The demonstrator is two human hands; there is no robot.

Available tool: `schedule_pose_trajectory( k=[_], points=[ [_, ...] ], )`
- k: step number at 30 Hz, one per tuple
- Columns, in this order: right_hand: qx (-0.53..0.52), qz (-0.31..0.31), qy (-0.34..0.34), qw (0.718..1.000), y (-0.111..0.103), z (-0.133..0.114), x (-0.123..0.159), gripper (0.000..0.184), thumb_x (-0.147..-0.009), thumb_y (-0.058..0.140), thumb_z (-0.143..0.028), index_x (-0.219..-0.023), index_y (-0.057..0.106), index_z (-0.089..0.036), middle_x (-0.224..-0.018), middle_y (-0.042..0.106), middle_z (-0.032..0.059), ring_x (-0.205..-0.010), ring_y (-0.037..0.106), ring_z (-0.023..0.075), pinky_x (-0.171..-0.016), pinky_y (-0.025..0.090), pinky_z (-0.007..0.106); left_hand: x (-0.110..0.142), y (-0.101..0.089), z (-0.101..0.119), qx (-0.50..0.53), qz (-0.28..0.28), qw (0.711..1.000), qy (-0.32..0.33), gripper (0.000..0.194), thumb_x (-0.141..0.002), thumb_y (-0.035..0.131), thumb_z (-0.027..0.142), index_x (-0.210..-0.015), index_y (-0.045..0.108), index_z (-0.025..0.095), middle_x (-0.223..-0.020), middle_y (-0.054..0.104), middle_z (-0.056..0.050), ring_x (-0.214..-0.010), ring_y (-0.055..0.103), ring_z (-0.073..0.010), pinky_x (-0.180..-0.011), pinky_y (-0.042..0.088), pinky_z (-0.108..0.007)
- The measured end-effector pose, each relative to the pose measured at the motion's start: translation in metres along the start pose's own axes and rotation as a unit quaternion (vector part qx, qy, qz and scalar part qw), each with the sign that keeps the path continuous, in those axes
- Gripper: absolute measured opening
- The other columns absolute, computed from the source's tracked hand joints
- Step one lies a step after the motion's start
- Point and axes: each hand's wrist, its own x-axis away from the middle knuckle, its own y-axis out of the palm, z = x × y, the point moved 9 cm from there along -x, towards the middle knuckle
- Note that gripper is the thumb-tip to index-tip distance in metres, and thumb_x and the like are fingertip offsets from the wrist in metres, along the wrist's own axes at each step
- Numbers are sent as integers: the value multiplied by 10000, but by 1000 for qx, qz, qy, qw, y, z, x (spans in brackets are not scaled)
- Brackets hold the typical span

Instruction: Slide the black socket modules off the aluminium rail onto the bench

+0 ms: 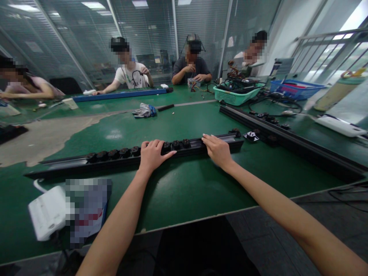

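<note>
Here's the left hand [153,155] and right hand [218,150], fingers [168,154] lying open across the black rail [198,145] on the table [184,195]!

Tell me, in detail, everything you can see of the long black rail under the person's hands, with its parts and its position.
The long black rail looks like a metal extrusion, with a pale shiny strip along its top. A row of round black knobs stands along it. It lies flat and slightly angled on the green tabletop, with the left hand and right hand resting on it.
</note>
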Motion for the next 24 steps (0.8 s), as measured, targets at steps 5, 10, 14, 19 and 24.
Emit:
schedule_pose_trajectory(
  k=[5,10,14,19,24],
  points=[
    [6,0,2,1000,-1,0,0,380,-936,471,-87,-1220,714,-155,-1342,658,104,-1219,638,250,-1107,481,453,0,0,0,1,-1,1000,-1,642,-875,470,760,-1134,691,216,-1097,703,-145,-1039,631,-328,-1012,347,-487],
    [1,14,5,1000,0,3,0,337,-983,467,-185,-1191,729,-155,-1318,673,115,-1203,637,260,-1113,464,482,0,0,0,4,-2,1000,0,659,-876,477,755,-1139,694,192,-1114,703,-156,-1056,627,-334,-1006,350,-487],
    [0,26,41,999,3,14,1,317,-993,501,-279,-1146,748,-153,-1337,651,153,-1227,616,286,-1090,476,493,0,0,0,-4,2,1000,1,633,-876,480,756,-1130,691,216,-1115,708,-140,-1046,633,-325,-1001,356,-481],
    [-2,16,48,999,6,18,1,311,-996,498,-265,-1137,745,-140,-1270,687,157,-1182,644,277,-1087,476,473,0,0,0,-8,9,1000,6,627,-879,484,752,-1130,689,215,-1106,709,-140,-1043,636,-327,-990,364,-480],
    [1,19,51,999,3,18,0,303,-994,494,-263,-1102,753,-146,-1237,702,157,-1148,656,283,-1057,492,481,1,1,0,-10,11,1000,8,637,-882,470,758,-1126,683,209,-1113,708,-137,-1052,634,-319,-988,364,-470]
  ],
)
